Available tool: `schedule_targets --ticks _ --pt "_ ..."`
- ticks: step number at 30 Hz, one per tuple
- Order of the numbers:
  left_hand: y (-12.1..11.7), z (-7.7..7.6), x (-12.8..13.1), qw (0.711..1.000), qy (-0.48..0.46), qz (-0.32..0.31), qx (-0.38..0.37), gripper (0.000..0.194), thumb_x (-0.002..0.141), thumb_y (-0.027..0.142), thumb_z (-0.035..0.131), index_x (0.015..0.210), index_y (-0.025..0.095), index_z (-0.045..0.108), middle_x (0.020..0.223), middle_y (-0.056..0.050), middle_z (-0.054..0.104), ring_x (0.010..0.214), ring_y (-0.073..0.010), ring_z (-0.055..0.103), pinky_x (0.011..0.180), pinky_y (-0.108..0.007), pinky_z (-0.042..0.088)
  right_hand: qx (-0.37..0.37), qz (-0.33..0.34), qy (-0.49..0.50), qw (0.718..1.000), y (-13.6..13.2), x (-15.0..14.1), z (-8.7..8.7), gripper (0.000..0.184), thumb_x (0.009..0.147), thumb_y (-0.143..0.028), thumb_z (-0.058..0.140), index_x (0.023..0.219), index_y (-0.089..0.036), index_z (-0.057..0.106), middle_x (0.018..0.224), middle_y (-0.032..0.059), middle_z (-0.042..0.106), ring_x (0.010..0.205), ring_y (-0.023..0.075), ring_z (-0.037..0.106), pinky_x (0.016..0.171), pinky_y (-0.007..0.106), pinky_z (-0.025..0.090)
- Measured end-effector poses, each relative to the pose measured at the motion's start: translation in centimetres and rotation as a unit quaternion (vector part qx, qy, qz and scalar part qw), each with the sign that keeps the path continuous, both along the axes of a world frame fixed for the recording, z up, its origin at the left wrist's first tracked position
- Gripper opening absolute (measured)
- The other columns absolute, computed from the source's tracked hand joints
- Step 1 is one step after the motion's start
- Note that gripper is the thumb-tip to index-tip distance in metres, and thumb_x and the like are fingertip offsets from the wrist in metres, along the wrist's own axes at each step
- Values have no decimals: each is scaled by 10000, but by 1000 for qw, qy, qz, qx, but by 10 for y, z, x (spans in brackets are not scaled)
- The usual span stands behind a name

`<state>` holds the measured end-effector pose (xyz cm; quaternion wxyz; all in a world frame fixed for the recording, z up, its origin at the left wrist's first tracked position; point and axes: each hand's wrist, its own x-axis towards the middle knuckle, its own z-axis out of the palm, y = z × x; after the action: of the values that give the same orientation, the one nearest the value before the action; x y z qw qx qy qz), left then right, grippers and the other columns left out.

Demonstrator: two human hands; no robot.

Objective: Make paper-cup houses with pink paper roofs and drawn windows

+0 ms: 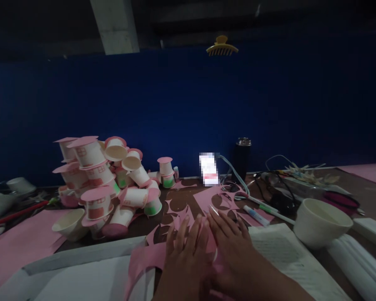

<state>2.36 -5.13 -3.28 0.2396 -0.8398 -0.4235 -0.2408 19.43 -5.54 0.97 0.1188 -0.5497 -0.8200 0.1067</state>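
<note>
My left hand lies palm down with its fingers stretched forward over pink paper scraps. Right beside it, my right hand also rests flat, fingers extended and inner edges of the two hands close together. Pink paper shows in the narrow gap between them. What lies beneath the palms is hidden. A thin white edge is visible by the right thumb, too small to name. A larger cut piece of pink paper with a curved edge reaches out to the left of my left hand.
Paper cups with pink disc tops are piled at the left. A white open box sits in front of them. A glowing phone, a dark bottle, a glue stick or marker, a printed sheet and a white bowl surround the right side.
</note>
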Motion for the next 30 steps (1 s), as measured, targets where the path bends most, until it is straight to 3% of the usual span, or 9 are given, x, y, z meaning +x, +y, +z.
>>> schedule_targets --ticks 3,5,9,18,21,24,27,30 --pt "-1 0 -2 1000 3 -6 1 772 760 403 515 1450 173 255 1469 -85 373 1360 -336 175 1073 -514 76 -27 -13 70 997 -2 4 7 947 707 -511 604 1475 -146 186 1541 144 149 1412 321 95 1105 561 174" --pt "-3 2 -3 1000 12 -13 -14 794 733 405 529 1452 216 251 1492 -66 332 1363 -345 168 1067 -523 70 -37 -28 130 990 -2 9 12 870 769 -409 543 1486 -168 114 1545 134 152 1416 279 105 1102 522 226" --pt "-5 6 -3 999 21 -30 -34 816 709 392 555 1452 268 243 1514 -48 285 1357 -360 189 1060 -538 82 -64 -54 221 972 7 17 12 751 807 -271 450 1481 -166 139 1542 115 186 1412 230 154 1122 465 217" --pt "-3 3 -2 996 3 -50 -67 749 774 355 507 1459 273 217 1531 -18 241 1355 -336 235 1078 -528 155 -38 -103 254 961 18 11 -3 663 885 -536 365 1426 -156 318 1488 142 324 1389 243 245 1124 456 218" --pt "-5 9 -1 987 -84 -90 -100 828 711 221 490 1474 196 169 1521 -53 263 1374 -314 218 1087 -520 222 -40 -103 275 955 19 13 -4 649 897 -550 328 1423 -170 330 1476 128 352 1379 243 272 1120 441 236" --pt "-9 19 -5 954 -252 -101 -130 785 716 130 425 1465 194 198 1497 -73 312 1373 -272 252 1077 -478 313 -28 -97 300 949 19 14 -6 633 900 -561 325 1424 -207 330 1472 104 369 1368 244 297 1108 437 263" --pt "-6 24 -11 904 -390 -48 -167 548 844 193 400 1387 257 368 1442 -64 404 1312 -244 375 1032 -446 393 -31 -112 295 948 19 13 -9 649 895 -578 323 1417 -194 347 1475 116 362 1368 258 294 1100 455 273" --pt "1 19 -12 887 -414 -5 -204 445 891 320 431 1329 248 455 1408 -73 448 1284 -239 412 1030 -451 394 -31 -115 276 954 19 10 -13 669 889 -581 340 1422 -176 338 1477 129 354 1372 260 283 1108 465 255"
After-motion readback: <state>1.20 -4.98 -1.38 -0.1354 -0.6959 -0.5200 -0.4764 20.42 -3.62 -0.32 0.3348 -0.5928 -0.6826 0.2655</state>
